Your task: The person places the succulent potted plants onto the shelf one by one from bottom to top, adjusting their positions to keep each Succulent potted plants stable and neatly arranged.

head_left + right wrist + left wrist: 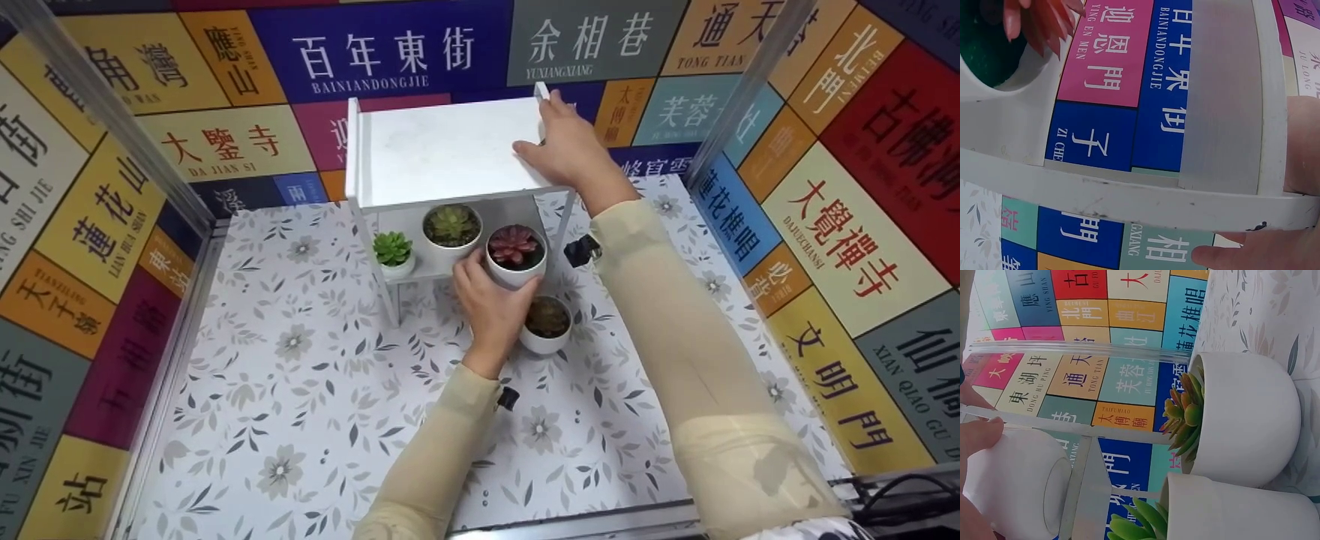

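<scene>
Lettered wall panels [397,82] in many colours are surrounding a floral-patterned tabletop [300,405], on which a white two-tier shelf rack [450,150] is being gripped at its upper right end by the right hand [574,150], the thumb being laid over the top board. By the left hand [487,304] a white-potted red succulent [514,247] is being held, the grip being closed about the pot's side, at the right of the lower shelf's [429,268] front edge; whether its base is being borne by the shelf cannot be told. That tier is being shared by a small green succulent [393,250] at the left and a larger pale-green succulent [452,225] in the middle. Before the rack's right side, a reddish-green succulent [547,321] is being carried by the tabletop, and just beside it a further green potted succulent [1241,509] is being shown in the left wrist view. Judging from this, the plants are being arranged on the rack and the red one is being placed. Next, it seems, a slight inward push is being called for until the base is being fully supported, then a loosened grip.
</scene>
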`<state>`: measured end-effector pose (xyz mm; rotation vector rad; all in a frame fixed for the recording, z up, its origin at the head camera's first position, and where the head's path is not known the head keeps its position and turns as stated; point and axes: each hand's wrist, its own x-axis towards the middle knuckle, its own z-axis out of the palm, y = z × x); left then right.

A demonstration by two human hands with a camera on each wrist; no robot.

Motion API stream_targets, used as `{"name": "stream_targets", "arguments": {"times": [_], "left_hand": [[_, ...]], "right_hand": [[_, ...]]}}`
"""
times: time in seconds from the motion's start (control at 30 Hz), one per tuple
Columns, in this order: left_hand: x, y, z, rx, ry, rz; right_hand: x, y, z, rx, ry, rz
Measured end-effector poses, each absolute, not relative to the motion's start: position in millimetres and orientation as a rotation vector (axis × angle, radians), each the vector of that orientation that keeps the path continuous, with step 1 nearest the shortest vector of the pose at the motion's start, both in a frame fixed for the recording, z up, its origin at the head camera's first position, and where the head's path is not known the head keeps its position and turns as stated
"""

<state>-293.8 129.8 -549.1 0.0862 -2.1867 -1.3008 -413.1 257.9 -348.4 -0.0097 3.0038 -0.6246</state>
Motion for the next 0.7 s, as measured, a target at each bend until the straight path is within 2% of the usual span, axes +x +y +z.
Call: {"name": "stream_targets", "arguments": {"times": [0.7], "left_hand": [[-296.5,128.8,-551.6,0.077,-2.165,-1.372]], "right_hand": [[-414.2,258.7,-349.1,-0.036,3.014,-0.619]]}}
